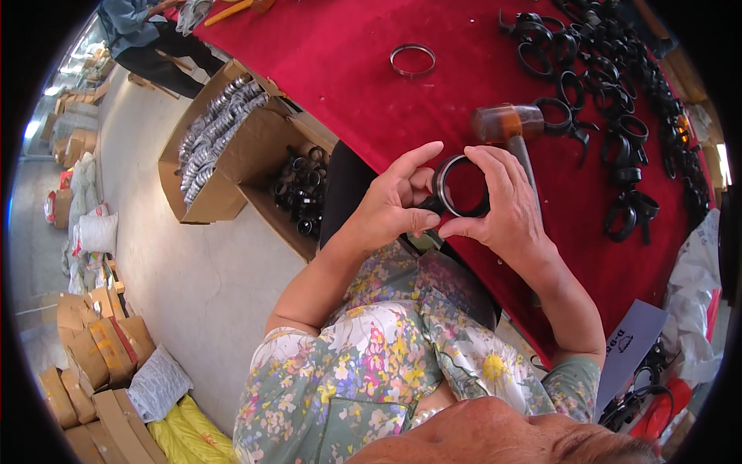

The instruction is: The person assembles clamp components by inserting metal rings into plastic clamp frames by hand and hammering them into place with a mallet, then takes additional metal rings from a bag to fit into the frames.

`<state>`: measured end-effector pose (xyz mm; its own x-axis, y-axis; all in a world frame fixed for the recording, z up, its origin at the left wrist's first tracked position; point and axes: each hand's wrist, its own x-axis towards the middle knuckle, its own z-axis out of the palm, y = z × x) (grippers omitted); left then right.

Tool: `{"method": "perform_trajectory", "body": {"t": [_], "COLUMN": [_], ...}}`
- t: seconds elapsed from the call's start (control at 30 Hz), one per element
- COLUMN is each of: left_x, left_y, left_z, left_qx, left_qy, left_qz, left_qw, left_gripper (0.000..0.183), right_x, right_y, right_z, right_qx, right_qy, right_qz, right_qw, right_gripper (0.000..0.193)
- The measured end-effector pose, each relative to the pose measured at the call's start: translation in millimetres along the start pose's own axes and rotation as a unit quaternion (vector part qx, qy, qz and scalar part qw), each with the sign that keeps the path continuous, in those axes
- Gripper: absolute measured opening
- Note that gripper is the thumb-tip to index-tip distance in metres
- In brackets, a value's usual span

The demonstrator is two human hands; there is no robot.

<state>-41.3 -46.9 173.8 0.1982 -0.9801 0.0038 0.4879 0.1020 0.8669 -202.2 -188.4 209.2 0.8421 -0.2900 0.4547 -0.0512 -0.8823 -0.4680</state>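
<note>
My left hand (390,203) and my right hand (506,203) hold a black ring (443,184) between them over the table's near edge. The left fingers and thumb grip its left side, where a black tab or stem juts out. From the other side, the right thumb and fingers curve round the rim. A brighter metallic band shows along the ring's edge. Just beyond the right hand lies a mallet with an amber, translucent head (508,122) and a grey handle (525,164). Farther off, a thin silver ring (413,59) lies on the red cloth (340,69).
Many black ring clamps (618,147) cover the table's right side. To the left stand a cardboard box (202,203) of silvery ring stacks and another holding black rings (301,185). A person (139,35) stands at the far left. Cartons (116,344) lie at lower left.
</note>
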Motion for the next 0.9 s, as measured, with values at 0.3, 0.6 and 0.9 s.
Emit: {"method": "perform_trajectory", "body": {"t": [0.3, 0.6, 0.9], "left_x": [-1.3, -4.1, -3.3], "left_y": [1.1, 1.8, 2.7], "left_z": [-11.4, -9.0, -10.0], "left_qx": [0.002, 0.026, 0.042], "left_qy": [-0.014, -0.001, 0.006], "left_qz": [0.003, -0.016, -0.029], "left_qw": [1.000, 1.000, 0.999], "left_gripper": [0.093, 0.090, 0.091], "right_x": [7.8, 11.5, 9.7], "right_y": [-3.3, -1.4, 3.7], "right_z": [-15.7, -15.9, -10.7], "right_qx": [0.038, 0.011, 0.004], "right_qy": [-0.105, -0.136, -0.119], "right_qz": [0.018, 0.039, 0.029], "right_qw": [0.994, 0.990, 0.992], "right_gripper": [0.090, 0.078, 0.078]}}
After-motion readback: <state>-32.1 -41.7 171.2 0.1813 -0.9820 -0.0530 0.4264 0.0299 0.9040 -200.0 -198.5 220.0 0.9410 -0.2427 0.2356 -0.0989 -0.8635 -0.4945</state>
